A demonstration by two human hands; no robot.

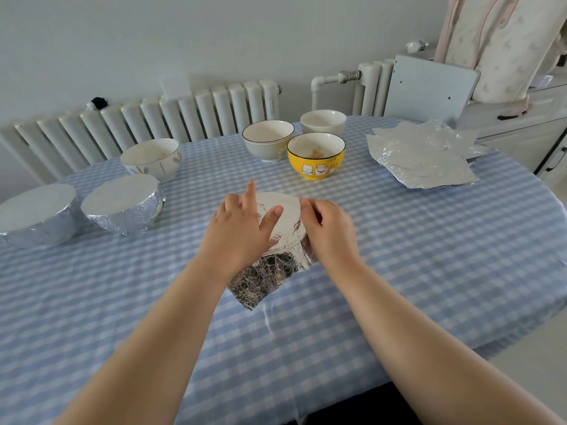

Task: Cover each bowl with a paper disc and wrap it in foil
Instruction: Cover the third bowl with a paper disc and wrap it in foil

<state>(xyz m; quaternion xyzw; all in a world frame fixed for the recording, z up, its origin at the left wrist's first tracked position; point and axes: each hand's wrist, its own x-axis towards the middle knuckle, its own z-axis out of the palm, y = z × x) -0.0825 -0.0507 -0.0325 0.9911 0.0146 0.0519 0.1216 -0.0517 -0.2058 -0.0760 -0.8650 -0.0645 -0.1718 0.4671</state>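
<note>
A foil-covered bowl (277, 222) sat upright at the middle of the bench (429, 256), which wore a blue checked cloth. The foil's loose corner (260, 283) pointed toward the person, lying flat on the cloth with its crinkled side up.

Far left of that bowl stood two finished bowls, each wrapped in foil with a flat top: one at the bench edge (36, 214), the other (122, 205) just beside it. Behind the second stood an unwrapped white bowl with a painted pattern (152, 159).

The left hand (242, 225) lay over the left side of the bowl's top, index finger raised, thumb stretched flat across the foil, fingers loosely spread and gripping nothing. The right hand (326, 225) sat at the bowl's right rim, its fingers curled and pinching the foil down against the side.

Behind the bowl stood three open bowls close together: a white bowl with a dark rim (268, 139), a yellow bowl with cat pictures (316, 156) and a plain white bowl (323, 121). To the right of these lay a stack of foil sheets (423, 154). A radiator (153, 124) ran along the wall behind.
</note>
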